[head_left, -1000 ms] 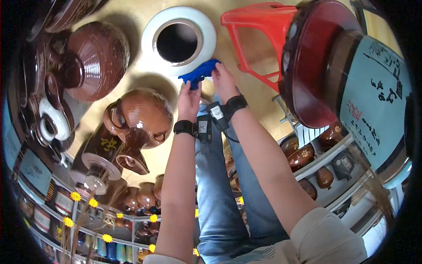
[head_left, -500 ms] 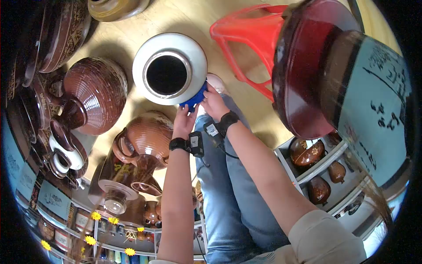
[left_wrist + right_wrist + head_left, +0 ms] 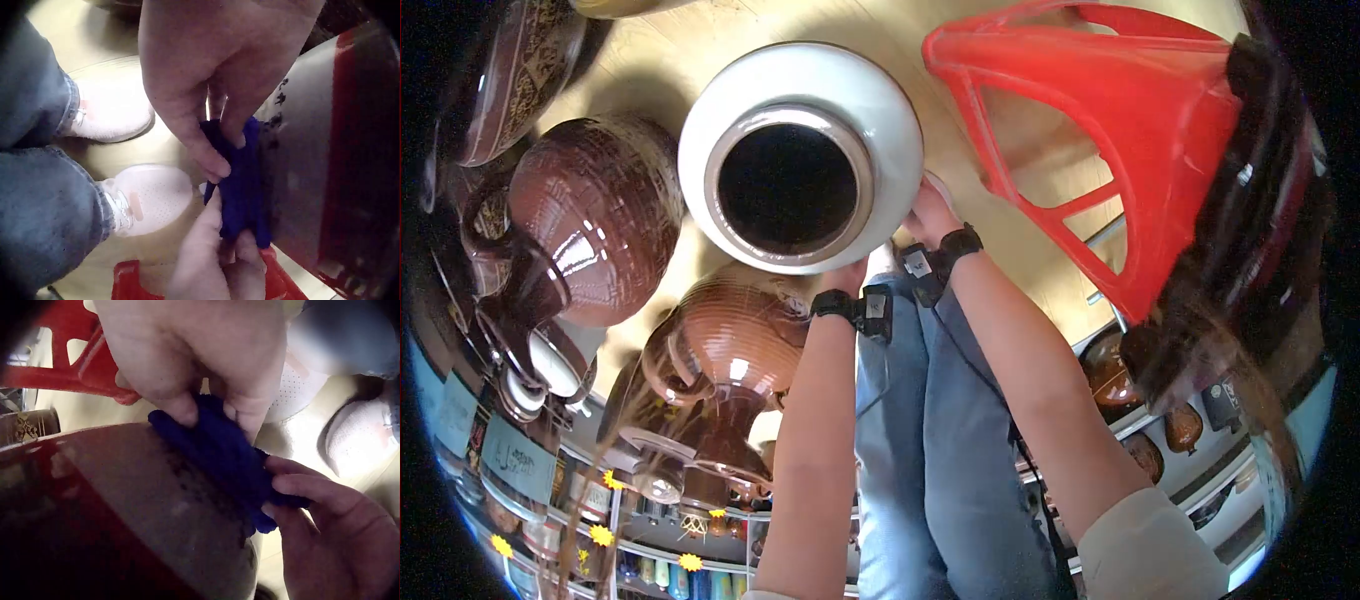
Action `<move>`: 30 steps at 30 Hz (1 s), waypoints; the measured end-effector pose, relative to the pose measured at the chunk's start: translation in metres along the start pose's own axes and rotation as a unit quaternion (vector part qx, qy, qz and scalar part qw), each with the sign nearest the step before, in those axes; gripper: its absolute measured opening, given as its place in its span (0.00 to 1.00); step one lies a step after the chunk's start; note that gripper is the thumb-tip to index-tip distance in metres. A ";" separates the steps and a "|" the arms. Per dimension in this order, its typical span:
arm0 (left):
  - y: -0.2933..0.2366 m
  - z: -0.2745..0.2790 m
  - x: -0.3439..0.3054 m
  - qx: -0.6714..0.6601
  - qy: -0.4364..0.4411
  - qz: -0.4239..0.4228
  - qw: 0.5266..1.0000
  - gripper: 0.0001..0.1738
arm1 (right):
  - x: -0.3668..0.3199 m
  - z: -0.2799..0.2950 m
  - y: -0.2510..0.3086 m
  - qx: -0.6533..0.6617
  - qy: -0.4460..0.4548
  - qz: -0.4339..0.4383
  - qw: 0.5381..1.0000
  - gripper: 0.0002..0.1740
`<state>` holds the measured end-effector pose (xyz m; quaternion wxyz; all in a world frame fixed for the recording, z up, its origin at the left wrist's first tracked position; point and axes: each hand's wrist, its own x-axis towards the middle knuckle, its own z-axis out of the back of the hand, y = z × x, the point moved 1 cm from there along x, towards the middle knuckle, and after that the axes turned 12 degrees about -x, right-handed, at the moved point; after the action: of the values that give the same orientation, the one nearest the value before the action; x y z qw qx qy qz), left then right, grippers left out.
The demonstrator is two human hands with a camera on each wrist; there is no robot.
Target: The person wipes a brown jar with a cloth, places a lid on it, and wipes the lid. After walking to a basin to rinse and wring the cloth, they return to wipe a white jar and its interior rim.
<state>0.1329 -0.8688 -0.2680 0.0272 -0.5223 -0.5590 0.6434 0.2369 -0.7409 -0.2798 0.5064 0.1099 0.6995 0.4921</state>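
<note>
A large jar (image 3: 890, 110) with a white shoulder and a wide dark mouth stands upright on the floor, close in front of the person. In the left wrist view, a folded blue cloth (image 3: 244, 181) lies against the jar's side, over a pale band with dark writing. Fingers and thumb of the left hand (image 3: 219, 69) pinch one end of this cloth. Lower in that view, the right hand (image 3: 215, 256) pinches the other end. The head view shows the left hand (image 3: 847, 275) and right hand (image 3: 933, 212) partly under the jar's shoulder, which hides the cloth.
A red plastic stool (image 3: 1120, 110) stands at the right, with a dark glossy vessel (image 3: 1250, 200) beyond it. Brown glazed jugs (image 3: 595, 220) crowd the left side. Shelves with several small pots (image 3: 1185, 430) run behind the person, whose shoes (image 3: 153, 197) are near the jar.
The blue cloth, first held out in front of the jar, has moved in against its side, under the shoulder. Both hands have followed it. The jar appears larger in the head view.
</note>
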 end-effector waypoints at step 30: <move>-0.085 -0.116 -0.019 -0.503 0.007 0.368 0.782 0.14 | -0.040 0.032 0.233 -0.157 -0.140 0.089 0.974 0.20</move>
<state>0.1759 -0.7688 -0.1725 -0.4739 -0.6324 -0.5686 0.2283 0.2016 -0.6341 -0.0698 0.5640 0.1586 0.5231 0.6190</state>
